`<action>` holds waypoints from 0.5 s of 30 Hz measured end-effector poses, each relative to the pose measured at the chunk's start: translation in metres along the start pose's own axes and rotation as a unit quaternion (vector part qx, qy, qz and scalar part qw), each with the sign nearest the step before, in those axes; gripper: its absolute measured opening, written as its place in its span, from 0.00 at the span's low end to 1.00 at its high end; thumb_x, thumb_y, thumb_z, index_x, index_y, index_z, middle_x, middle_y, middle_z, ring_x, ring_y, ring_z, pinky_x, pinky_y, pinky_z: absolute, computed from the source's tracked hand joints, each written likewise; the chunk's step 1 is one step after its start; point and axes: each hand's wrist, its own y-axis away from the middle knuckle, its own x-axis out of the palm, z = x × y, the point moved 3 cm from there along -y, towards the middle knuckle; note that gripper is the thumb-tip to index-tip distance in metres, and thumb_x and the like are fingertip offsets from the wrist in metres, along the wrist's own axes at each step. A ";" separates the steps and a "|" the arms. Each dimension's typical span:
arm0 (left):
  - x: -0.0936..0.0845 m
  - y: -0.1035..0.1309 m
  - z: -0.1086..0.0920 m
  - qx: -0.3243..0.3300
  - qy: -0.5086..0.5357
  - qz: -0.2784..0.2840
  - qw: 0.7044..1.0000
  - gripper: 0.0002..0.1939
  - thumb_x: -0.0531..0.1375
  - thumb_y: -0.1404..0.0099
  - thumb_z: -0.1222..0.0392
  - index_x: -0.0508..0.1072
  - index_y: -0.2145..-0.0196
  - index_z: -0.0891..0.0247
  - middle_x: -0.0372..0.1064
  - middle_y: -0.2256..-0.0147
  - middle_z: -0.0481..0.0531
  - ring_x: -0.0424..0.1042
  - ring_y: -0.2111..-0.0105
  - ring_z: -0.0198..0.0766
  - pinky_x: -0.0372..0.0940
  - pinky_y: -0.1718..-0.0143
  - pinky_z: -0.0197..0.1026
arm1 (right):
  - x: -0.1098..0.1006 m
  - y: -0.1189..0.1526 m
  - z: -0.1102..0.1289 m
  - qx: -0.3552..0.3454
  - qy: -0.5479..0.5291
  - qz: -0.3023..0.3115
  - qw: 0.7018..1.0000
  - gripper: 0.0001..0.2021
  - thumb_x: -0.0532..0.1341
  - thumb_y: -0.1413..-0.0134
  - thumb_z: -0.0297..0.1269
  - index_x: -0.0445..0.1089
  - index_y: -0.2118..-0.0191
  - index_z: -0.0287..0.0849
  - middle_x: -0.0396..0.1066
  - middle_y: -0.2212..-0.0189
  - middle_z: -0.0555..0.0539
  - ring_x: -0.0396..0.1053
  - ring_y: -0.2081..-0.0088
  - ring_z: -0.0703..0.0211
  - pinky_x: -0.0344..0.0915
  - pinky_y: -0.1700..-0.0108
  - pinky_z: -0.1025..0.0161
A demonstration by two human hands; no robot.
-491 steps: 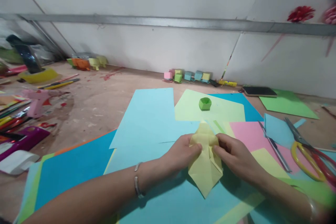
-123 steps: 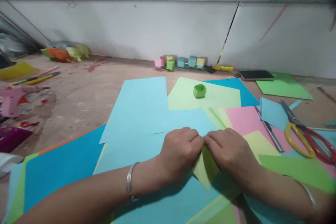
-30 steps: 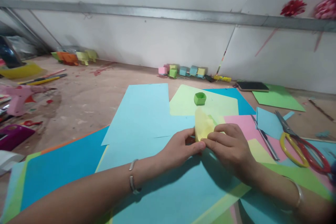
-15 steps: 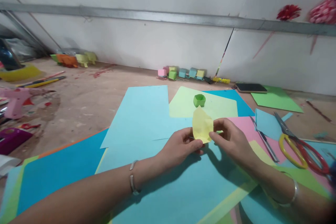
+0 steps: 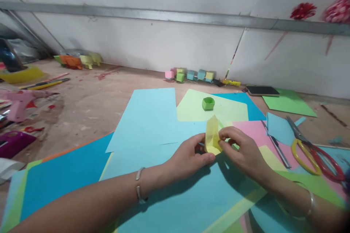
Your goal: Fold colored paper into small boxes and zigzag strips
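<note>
A small piece of yellow paper [image 5: 212, 134], bent into an upright folded shape, is held between both hands above the light blue sheets. My left hand [image 5: 193, 153] grips its left side and lower edge, thumb in front and fingers behind. At its right side my right hand [image 5: 240, 145] pinches the paper between thumb and index finger. Just beyond the hands, a small green paper box [image 5: 208, 103], open at the top, rests on a pale green sheet [image 5: 188, 111]. The far side of the yellow paper is hidden.
Scissors [image 5: 307, 153] and a craft knife [image 5: 277, 145] lie to the right, a phone [image 5: 262, 90] behind them. Small folded paper pieces [image 5: 190, 75] line the wall. At left are a pink glue gun [image 5: 16, 105], a purple tool [image 5: 16, 143] and yellow tape [image 5: 23, 75].
The yellow paper has gone from a flatter, curved piece to a more sharply folded upright shape. My right fingers have closed in nearer to it; both hands stay in about the same place.
</note>
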 end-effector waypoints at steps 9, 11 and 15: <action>-0.001 0.001 0.009 0.026 -0.061 0.005 0.998 0.18 0.64 0.41 0.55 0.68 0.55 0.66 0.65 0.67 0.51 0.64 0.71 0.35 0.62 0.71 0.38 | 0.006 0.002 0.000 -0.013 -0.006 0.019 1.000 0.06 0.55 0.44 0.28 0.69 0.65 0.43 0.73 0.67 0.48 0.70 0.66 0.59 0.67 0.65 0.62; -0.001 0.001 0.008 0.039 -0.085 0.007 0.996 0.17 0.63 0.41 0.56 0.68 0.55 0.66 0.65 0.68 0.50 0.63 0.72 0.35 0.62 0.71 0.38 | 0.006 0.003 -0.001 -0.026 -0.008 0.008 1.000 0.06 0.56 0.45 0.28 0.69 0.66 0.43 0.73 0.66 0.48 0.71 0.64 0.58 0.67 0.63 0.62; 0.000 0.003 0.000 0.068 -0.156 0.009 0.985 0.16 0.61 0.40 0.58 0.69 0.56 0.65 0.66 0.63 0.52 0.65 0.69 0.37 0.63 0.68 0.39 | 0.005 0.006 -0.002 -0.040 -0.009 -0.040 0.998 0.06 0.58 0.48 0.27 0.70 0.66 0.44 0.75 0.64 0.49 0.72 0.61 0.59 0.68 0.58 0.63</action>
